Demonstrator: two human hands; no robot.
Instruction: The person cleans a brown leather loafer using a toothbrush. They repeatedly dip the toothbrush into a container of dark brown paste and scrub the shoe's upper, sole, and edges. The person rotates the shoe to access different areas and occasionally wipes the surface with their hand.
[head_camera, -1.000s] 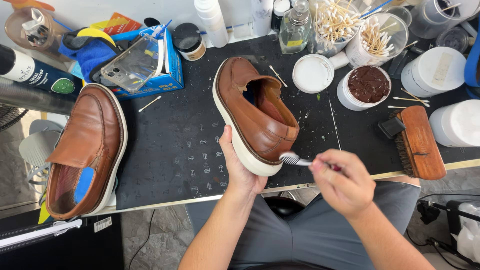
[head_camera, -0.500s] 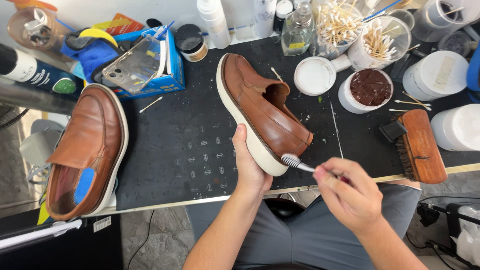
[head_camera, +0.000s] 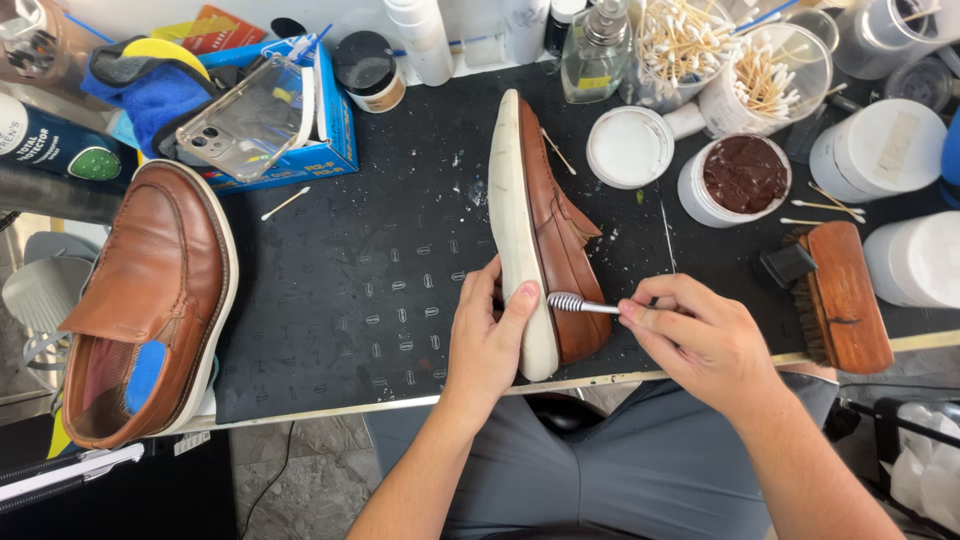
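Note:
My left hand (head_camera: 487, 343) grips a brown leather loafer (head_camera: 553, 232) by its white sole, near the heel. The loafer is turned on its side over the black mat (head_camera: 380, 290), sole edge facing left. My right hand (head_camera: 695, 340) holds a small toothbrush (head_camera: 580, 304), whose bristle head rests on the leather just above the sole seam. The matching loafer (head_camera: 140, 300) lies upright at the mat's left edge, a blue insole patch showing inside.
An open white tub of brown cream (head_camera: 735, 175) and its lid (head_camera: 628, 147) sit to the right, beside a wooden shoe brush (head_camera: 832, 290). Cotton swab cups (head_camera: 765, 75), bottles and white tubs line the back. A blue box with a clear phone case (head_camera: 255, 120) sits at back left.
My left hand rolled the loafer from tilted with its top showing onto its side, sole edge now up and left. The toothbrush head moved from the heel tip up onto the leather side.

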